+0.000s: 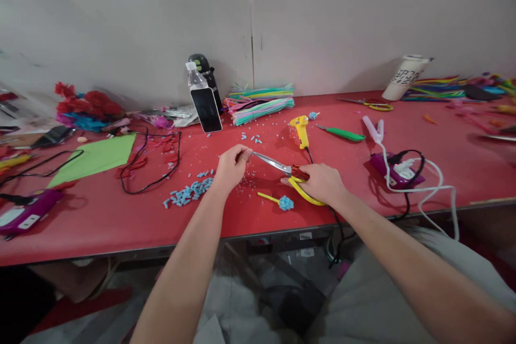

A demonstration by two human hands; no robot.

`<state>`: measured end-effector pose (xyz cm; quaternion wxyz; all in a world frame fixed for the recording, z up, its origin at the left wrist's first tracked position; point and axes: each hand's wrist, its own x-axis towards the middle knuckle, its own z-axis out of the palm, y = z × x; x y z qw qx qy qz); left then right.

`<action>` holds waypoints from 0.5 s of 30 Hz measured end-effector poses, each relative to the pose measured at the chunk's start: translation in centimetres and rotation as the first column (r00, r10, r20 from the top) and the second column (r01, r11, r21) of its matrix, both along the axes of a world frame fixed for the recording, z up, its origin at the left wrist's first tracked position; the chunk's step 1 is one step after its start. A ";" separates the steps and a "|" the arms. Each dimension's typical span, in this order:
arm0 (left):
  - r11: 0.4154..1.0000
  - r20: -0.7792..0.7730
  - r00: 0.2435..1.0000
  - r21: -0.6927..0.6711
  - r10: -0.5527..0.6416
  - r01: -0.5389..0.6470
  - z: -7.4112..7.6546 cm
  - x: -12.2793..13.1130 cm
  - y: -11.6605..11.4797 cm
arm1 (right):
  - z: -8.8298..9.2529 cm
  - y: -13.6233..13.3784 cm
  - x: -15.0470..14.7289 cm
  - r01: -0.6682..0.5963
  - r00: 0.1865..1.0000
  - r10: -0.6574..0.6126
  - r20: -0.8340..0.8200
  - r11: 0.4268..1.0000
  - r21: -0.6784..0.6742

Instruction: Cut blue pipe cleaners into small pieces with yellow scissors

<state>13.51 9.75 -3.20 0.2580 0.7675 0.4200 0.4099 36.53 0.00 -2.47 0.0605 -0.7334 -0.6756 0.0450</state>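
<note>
My right hand (320,180) is closed round the yellow and red handles of a pair of scissors (276,164). Their blades point left, with the tips at the fingers of my left hand (234,164). That hand is pinched closed; whatever sits between its fingertips is too small to make out. Below the blades lies a small blue pompom-like flower (286,203) on a yellow stem. Left of my left wrist is a heap of short blue pieces (189,192), and several more lie scattered beyond my hands on the red table (133,220).
A yellow glue gun (300,131) and a green-handled tool (344,134) lie to the right. A phone (206,110) leans on bottles at the back, beside bundled pipe cleaners (264,110). Purple power strips (397,172) with cables lie at both sides.
</note>
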 end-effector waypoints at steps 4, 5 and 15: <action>1.000 0.002 1.000 0.001 -0.004 0.004 0.0 0.0 0.0 | 0.0 0.0 0.0 -0.008 1.000 0.008 -0.004 1.000 0.007; 1.000 0.001 1.000 0.001 -0.005 0.005 0.0 0.0 0.0 | 0.0 0.0 0.0 -0.009 1.000 0.009 -0.005 1.000 0.009; 1.000 -0.016 1.000 0.010 -0.012 0.012 0.1 0.0 0.0 | 0.0 -0.1 0.0 -0.001 1.000 0.001 -0.012 1.000 -0.001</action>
